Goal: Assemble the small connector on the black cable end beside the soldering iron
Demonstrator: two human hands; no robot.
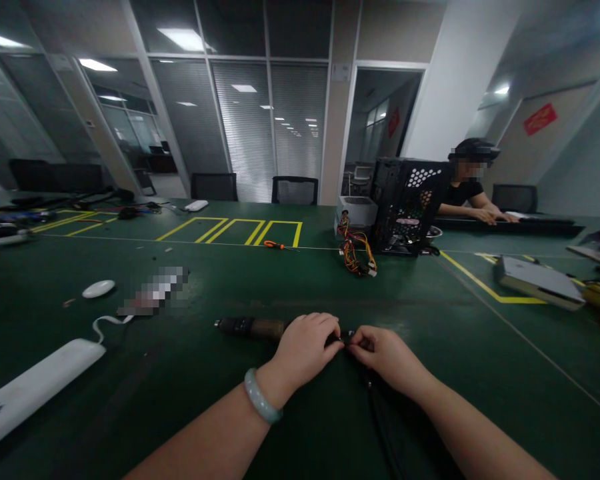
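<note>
A dark electric screwdriver (260, 328) lies on the green table with its bit end pointing left. My left hand (305, 347), a pale bracelet at its wrist, is closed over the tool's rear end, thumb and fingertips pinched there. Close beside it, my right hand (390, 353) pinches the plug end of a black cable (380, 417) against the back of the screwdriver. From there the cable runs down toward the near edge. Fingers hide most of the joint, so I cannot tell whether the plug is seated.
A black computer case (400, 207) and a power supply (363, 212) with loose wires (355, 253) stand ahead. An orange-handled screwdriver (275, 245) lies mid-table. Left are a white power strip (45, 383) and white oval object (99, 289); right, a metal box (537, 280) and a person (467, 193).
</note>
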